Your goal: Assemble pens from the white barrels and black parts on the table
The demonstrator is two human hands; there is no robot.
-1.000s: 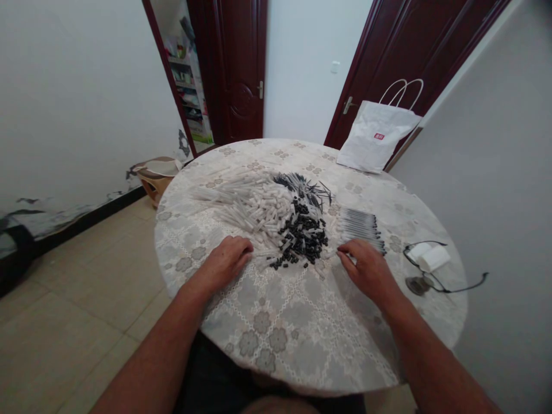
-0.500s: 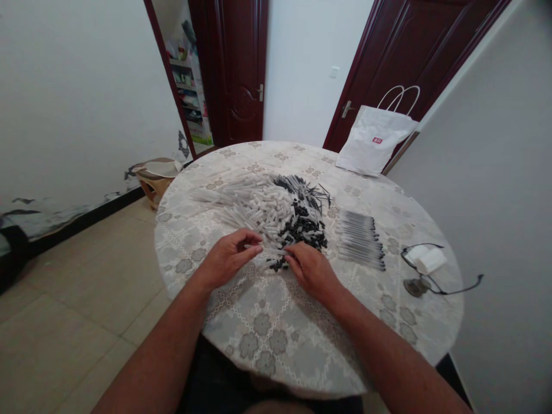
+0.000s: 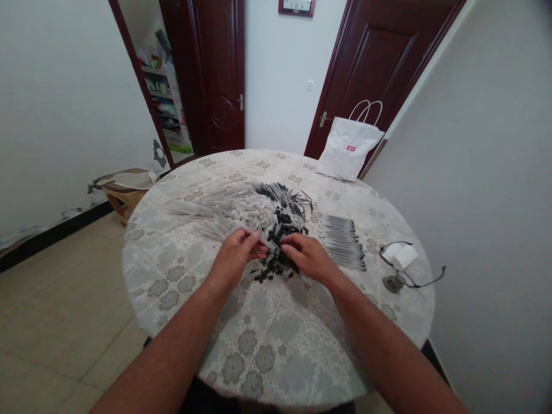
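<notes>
On the round table point(image 3: 276, 339) with a flowered cloth lies a heap of clear pen tubes point(image 3: 224, 210), a pile of small black caps point(image 3: 278, 244) and a bundle of thin black refills point(image 3: 287, 195). My left hand point(image 3: 235, 256) is closed on one clear tube, lifted just above the heap's near edge. My right hand point(image 3: 308, 257) sits beside it over the black caps, fingers pinched at the tube's end; what they hold is too small to make out. A row of assembled pens point(image 3: 342, 241) lies to the right of my right hand.
A white paper bag point(image 3: 347, 150) stands at the table's far right edge against a dark door. A pair of glasses and a white folded item point(image 3: 403, 259) lie at the right. A low stool point(image 3: 123, 192) stands on the tiled floor to the left.
My right hand left the row of assembled pens and moved left to the black caps. My left hand picked a clear tube from the heap and raised it. The view tilted and shifted.
</notes>
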